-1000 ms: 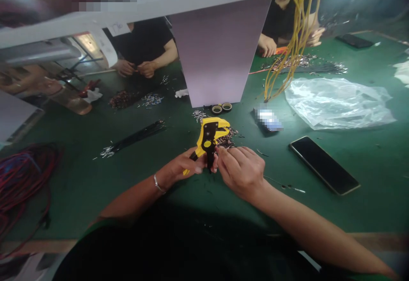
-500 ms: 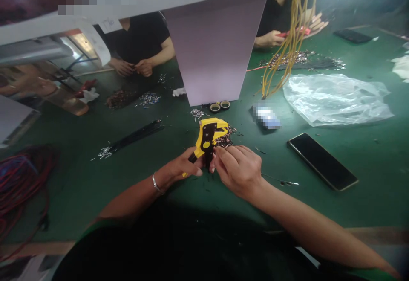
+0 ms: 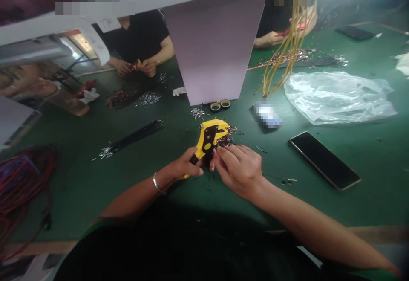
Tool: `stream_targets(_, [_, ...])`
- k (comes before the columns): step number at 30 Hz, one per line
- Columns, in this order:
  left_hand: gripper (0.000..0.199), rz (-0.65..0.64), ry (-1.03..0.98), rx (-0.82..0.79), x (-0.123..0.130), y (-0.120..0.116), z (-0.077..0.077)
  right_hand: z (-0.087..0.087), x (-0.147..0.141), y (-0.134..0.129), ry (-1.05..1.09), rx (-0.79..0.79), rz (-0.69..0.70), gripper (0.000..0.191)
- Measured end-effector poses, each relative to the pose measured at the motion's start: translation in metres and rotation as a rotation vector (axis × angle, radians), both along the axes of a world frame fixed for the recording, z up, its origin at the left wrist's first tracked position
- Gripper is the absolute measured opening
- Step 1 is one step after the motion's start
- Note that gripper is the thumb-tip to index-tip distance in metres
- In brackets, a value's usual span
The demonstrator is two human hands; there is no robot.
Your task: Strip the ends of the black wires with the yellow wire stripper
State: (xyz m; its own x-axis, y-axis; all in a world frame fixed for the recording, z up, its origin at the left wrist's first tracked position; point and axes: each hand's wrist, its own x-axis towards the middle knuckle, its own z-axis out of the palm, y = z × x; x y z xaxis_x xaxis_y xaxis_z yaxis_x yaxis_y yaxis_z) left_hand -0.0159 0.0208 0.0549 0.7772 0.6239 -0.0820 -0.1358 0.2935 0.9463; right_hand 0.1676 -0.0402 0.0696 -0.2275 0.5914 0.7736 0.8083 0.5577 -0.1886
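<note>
We sit at a green workbench (image 3: 96, 195). Our left hand (image 3: 183, 166) grips a yellow wire stripper (image 3: 207, 138), just over a pile of metal terminals (image 3: 227, 138). Our right hand (image 3: 239, 172) is right beside it; we cannot tell what it pinches.

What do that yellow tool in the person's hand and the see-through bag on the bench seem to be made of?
The wire stripper looks like smooth, glossy moulded plastic in yellow and black; any metal inside is hidden. The clear plastic bag seems thin, shiny film, crinkled, with the green bench showing through; the exact plastic can't be told.
</note>
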Motion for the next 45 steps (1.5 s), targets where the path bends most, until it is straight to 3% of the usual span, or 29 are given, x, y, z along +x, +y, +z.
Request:
stream_targets(4, [0.022,0.005,0.050,0.119,0.004,-0.001,0.005,-0.002,0.000,0.000,-0.001,-0.002,0.005,0.016])
stream_targets(12, [0.019,0.115,0.234,0.283,0.001,-0.002,-0.006,-0.001,0.001,0.001,0.009,-0.045,0.013,0.023])
stream_targets(21, [0.021,0.169,0.203,0.155,-0.002,-0.005,-0.016,-0.007,0.005,0.004,0.088,-0.121,0.011,0.023])
stream_targets(33, [0.023,0.240,0.178,0.054,-0.004,-0.004,-0.027,-0.009,0.007,0.009,0.356,-0.351,0.035,0.019])
stream_targets(37, [0.025,0.167,0.083,-0.036,-0.004,0.000,-0.025,-0.010,0.011,0.010,0.451,-0.413,0.043,0.021])
stream_targets(45, [0.052,-0.137,-0.094,-0.207,-0.006,0.013,-0.019,-0.001,0.028,0.019,0.747,-0.641,0.024,0.018])
